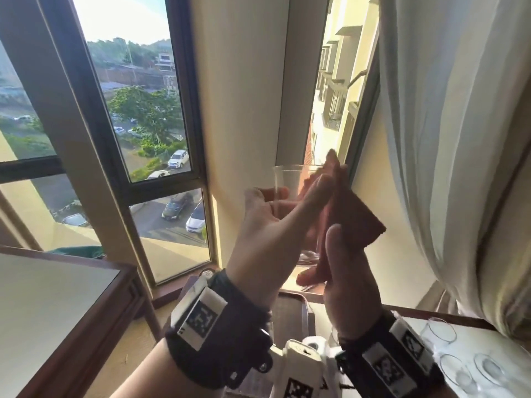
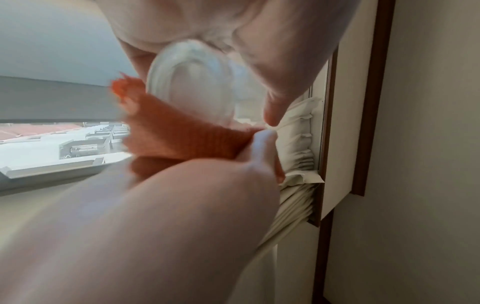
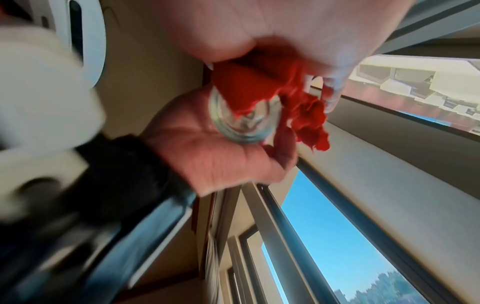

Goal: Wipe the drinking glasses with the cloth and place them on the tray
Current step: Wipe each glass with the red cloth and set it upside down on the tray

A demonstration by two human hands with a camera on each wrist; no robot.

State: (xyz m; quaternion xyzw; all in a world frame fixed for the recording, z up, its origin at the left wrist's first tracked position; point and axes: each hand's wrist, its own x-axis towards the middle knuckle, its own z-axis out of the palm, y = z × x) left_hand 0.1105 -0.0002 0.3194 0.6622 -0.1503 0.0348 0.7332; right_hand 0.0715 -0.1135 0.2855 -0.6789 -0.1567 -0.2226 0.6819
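Left hand grips the drinking glass upright, raised in front of the window, fingers curled round its wall. Right hand pinches the red cloth against the glass's right side, thumb on the fabric. Tray sits below on the bench, more glasses standing right of it

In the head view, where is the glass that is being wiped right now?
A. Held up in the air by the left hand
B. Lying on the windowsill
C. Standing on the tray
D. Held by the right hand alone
A: the left hand holds the glass raised before the window, above the tray, while the right hand presses the red cloth against it.
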